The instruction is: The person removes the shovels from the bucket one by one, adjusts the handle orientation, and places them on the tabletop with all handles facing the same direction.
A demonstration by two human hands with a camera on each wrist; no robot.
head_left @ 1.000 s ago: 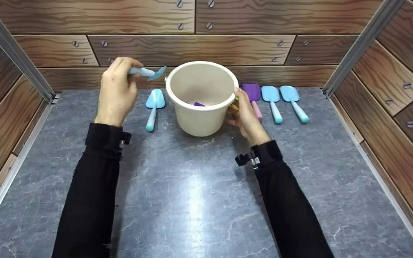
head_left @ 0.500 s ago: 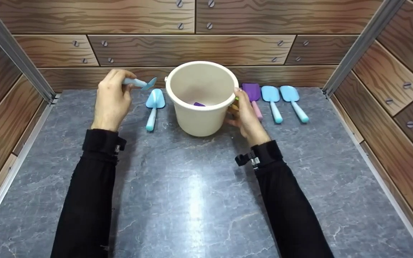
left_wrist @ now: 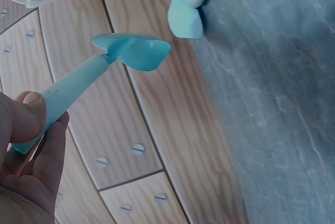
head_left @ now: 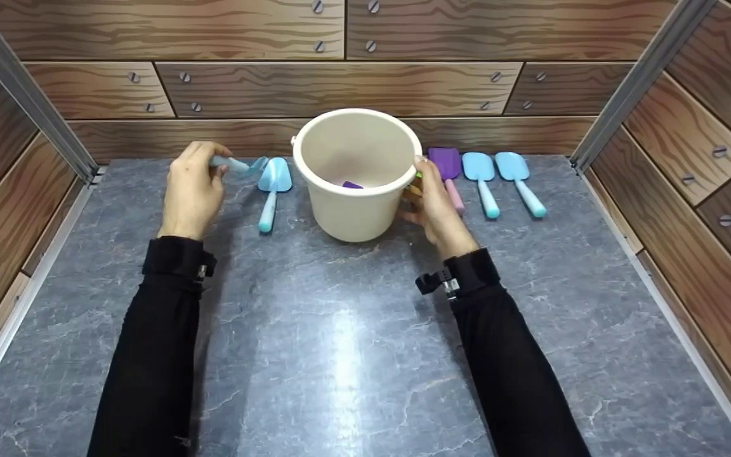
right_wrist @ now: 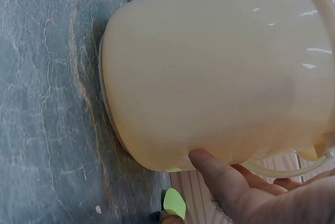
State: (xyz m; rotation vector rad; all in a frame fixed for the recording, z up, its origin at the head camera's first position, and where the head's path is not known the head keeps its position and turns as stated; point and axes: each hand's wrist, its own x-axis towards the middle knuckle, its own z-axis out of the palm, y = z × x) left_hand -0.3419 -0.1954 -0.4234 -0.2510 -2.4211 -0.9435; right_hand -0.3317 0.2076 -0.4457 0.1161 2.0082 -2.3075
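Note:
My left hand (head_left: 192, 187) grips a light-blue toy trowel (left_wrist: 78, 85) by its handle, thumb on one side and fingers on the other, the blade pointing right. In the head view that blade is close to another blue trowel (head_left: 275, 176) lying on the table. A cream bucket (head_left: 356, 212) stands upright to the right of it, with a small purple piece (head_left: 352, 185) visible inside. My right hand (head_left: 438, 209) holds the bucket's right side, one fingertip up at the rim; in the right wrist view a digit presses the wall.
Right of the bucket lie a purple shovel (head_left: 445, 163) with a pink handle and two blue shovels (head_left: 479, 167). A green-bladed tool (right_wrist: 174, 203) with a brownish handle is beside the bucket, mostly hidden by my right hand in the head view. Wood-patterned walls (head_left: 340, 89) enclose the grey table (head_left: 315, 355).
My left hand has come down and slightly left with the trowel, away from the bucket's rim and toward the table. My right hand and the bucket have not moved.

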